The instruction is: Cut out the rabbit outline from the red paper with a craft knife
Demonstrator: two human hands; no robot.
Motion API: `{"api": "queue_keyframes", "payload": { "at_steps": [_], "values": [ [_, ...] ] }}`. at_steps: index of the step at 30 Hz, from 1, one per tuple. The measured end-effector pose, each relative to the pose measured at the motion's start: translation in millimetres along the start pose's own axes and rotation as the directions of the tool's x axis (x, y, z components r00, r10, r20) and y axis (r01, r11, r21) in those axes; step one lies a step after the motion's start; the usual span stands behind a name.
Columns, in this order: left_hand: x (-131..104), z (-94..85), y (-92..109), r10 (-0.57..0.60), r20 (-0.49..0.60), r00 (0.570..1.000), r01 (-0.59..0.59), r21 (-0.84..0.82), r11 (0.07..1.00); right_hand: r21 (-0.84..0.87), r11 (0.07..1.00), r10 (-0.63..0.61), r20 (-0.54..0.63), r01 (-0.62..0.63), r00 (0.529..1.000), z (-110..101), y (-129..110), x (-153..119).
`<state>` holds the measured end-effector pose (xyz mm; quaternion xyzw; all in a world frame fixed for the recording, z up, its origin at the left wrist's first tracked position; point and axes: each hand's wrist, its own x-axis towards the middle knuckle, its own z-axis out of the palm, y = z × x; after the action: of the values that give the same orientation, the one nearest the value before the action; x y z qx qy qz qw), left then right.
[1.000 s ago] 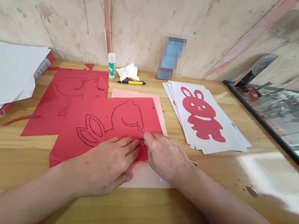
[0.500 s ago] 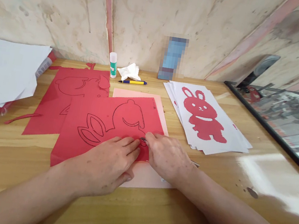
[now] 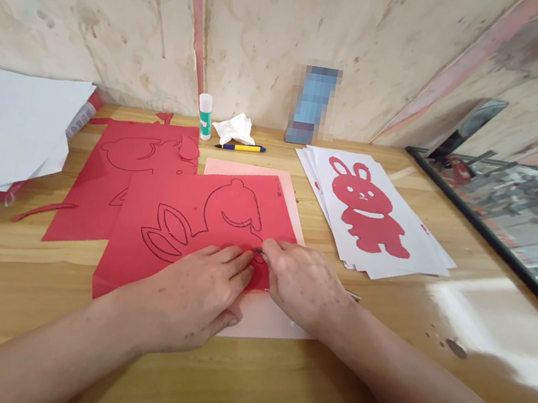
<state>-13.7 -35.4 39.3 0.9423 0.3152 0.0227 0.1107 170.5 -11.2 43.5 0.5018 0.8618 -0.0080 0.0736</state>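
Observation:
A red sheet with black outlines of a rabbit lies over a pale pink sheet on the wooden table. My left hand rests on the red sheet's lower part, palm down, its fingers stretched out and lying flat near the drawn lines. Just right of those fingertips, my right hand is closed around a thin dark-tipped tool. The tool's tip meets the red sheet beside the outline; most of its body is hidden by the hand, with a metallic end showing past the wrist.
Another outlined red sheet lies left, near white papers. Behind are a glue stick, crumpled tissue, a yellow-blue pen and a blurred blue object. Right are papers bearing a red rabbit and a black-framed glass panel.
The whole view has shifted very slightly. Both hands keep nearly the same place on the red sheet, and the right still grips the tool.

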Motion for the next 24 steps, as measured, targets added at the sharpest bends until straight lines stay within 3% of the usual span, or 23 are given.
{"api": "queue_keyframes", "payload": {
  "at_steps": [24],
  "values": [
    [-0.1,-0.9,0.0,-0.007,0.000,1.000,0.007,-0.029,1.000,-0.014,1.000,-0.008,0.025,0.008,1.000,-2.9,-2.0,0.6]
  ]
}}
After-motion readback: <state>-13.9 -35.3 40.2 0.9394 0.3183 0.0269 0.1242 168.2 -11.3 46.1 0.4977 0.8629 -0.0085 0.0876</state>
